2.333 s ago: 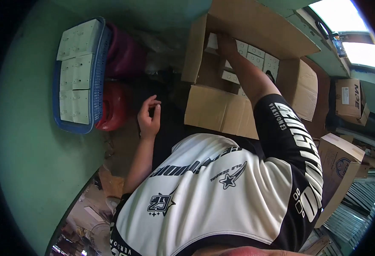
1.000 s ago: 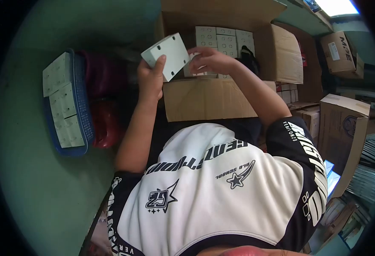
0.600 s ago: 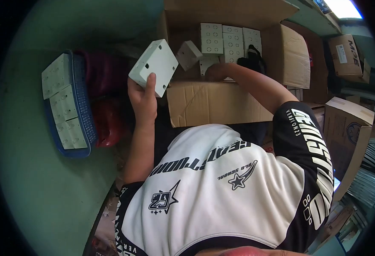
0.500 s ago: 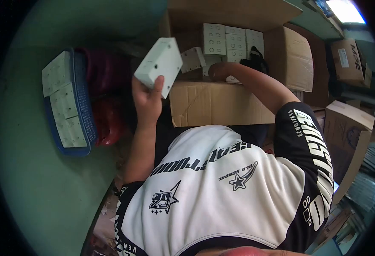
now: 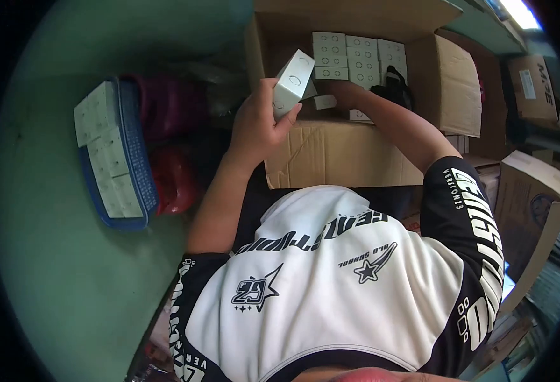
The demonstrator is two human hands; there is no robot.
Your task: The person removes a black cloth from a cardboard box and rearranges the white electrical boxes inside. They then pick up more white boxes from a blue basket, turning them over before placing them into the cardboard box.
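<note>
My left hand (image 5: pixel 254 124) grips a white plastic box (image 5: pixel 292 81) and holds it tilted above the near wall of an open cardboard carton (image 5: pixel 337 156). Inside the carton, several matching white boxes (image 5: pixel 356 54) with round knock-out marks stand in rows. My right hand (image 5: pixel 348 94) reaches down into the carton among those boxes, beside a small loose white piece (image 5: pixel 324 102). Its fingers are partly hidden, so what it holds is unclear.
A blue basket (image 5: pixel 141 162) with several white boxes (image 5: pixel 105 143) sits at the left on a green surface (image 5: pixel 57 254), next to red and maroon plastic stools (image 5: pixel 175 178). More cardboard cartons (image 5: pixel 538 76) stand at the right.
My left hand took a white box, turned it and brought it right, over the carton's edge. My right hand has gone back down into the carton.
</note>
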